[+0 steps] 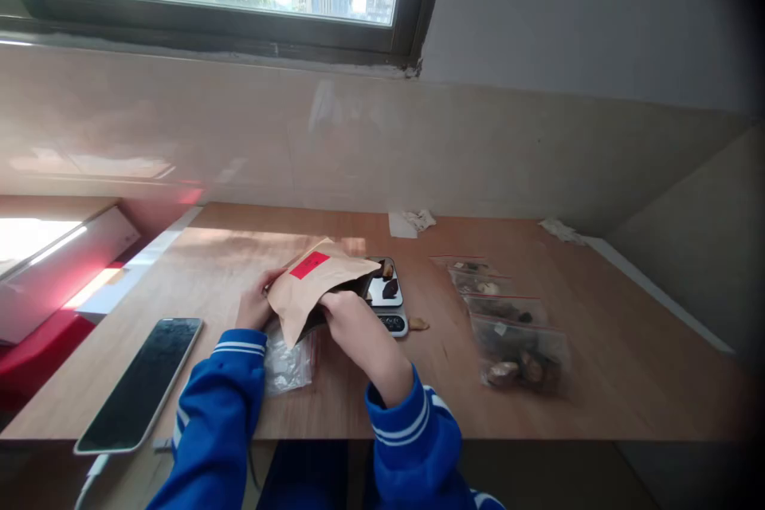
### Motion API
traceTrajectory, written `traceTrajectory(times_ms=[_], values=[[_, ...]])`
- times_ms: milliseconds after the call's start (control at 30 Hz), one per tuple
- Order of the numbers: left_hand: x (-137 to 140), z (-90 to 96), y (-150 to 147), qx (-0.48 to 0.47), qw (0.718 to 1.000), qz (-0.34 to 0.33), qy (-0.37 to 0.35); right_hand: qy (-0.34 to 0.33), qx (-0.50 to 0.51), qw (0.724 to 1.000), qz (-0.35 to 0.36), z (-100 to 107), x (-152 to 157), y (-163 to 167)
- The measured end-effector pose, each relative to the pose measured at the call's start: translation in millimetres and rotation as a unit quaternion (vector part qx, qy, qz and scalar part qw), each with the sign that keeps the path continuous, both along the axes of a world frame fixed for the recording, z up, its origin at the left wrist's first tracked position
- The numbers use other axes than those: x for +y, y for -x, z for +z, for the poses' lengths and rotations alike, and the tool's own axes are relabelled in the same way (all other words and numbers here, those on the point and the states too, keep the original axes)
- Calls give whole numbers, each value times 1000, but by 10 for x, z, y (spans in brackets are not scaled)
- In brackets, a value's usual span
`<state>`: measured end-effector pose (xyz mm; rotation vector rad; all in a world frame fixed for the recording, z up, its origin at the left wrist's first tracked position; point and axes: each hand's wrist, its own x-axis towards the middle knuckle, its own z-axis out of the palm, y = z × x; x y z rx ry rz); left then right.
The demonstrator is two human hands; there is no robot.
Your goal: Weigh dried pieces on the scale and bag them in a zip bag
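A brown paper bag [326, 275] with a red label lies tilted in the air over the table, its dark mouth facing right. My left hand [256, 300] is closed on the bag's left edge. My right hand [347, 315] reaches into the mouth, and its fingers are hidden inside. Partly covered by the bag, a small digital scale [394, 311] bears several dark dried pieces [390, 288]. Beside the scale sits a tan piece [419, 324]. Clear plastic bags [288, 362] lie below the paper bag, near my left wrist.
On the right, several zip bags [523, 355] of dark dried pieces form a column. A phone [143, 382] with a white cable [89, 482] rests at the left edge. Crumpled tissue [419, 219] and white paper [402, 225] lie at the back, by the wall.
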<state>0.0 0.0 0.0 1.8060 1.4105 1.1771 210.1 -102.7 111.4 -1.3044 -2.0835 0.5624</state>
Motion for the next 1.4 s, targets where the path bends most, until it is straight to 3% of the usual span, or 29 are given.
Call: traceTrajectory(times_ms=[100, 167, 267, 333, 433, 500, 633, 767, 967, 1100, 1267, 1400], values=[[-4, 9, 4, 18, 1000, 7, 3, -27, 106, 994, 5, 133, -141, -163], [12, -8, 18, 29, 1000, 10, -3, -55, 194, 979, -28, 127, -219, -298], [62, -60, 44, 54, 998, 31, -7, -67, 303, 945, -102, -73, -245, -552], [91, -87, 51, 73, 996, 58, 0, -63, 323, 931, -156, -286, -165, -731], [96, -77, 36, 73, 993, 94, -2, -57, 274, 934, -222, -577, 72, -928], [76, -48, 21, 55, 993, 107, -12, -65, 227, 945, -227, -692, 247, -972], [48, -21, 23, 46, 992, 121, -9, -81, 108, 971, -197, -767, 485, -900], [64, -61, 52, 50, 992, 117, 5, -71, 40, 981, -175, -808, 534, -837], [92, -118, 62, 42, 993, 110, 11, -72, -30, 986, -149, -776, 361, -914], [105, -146, 77, 30, 993, 112, -12, -87, -8, 976, -197, -789, 139, -1026], [74, -125, 70, 44, 977, 162, -135, -118, 29, 945, -305, -1125, -179, -1243], [1, -30, 19, 10, 950, 207, -235, -123, 11, 937, -326, -1392, -334, -1350]])
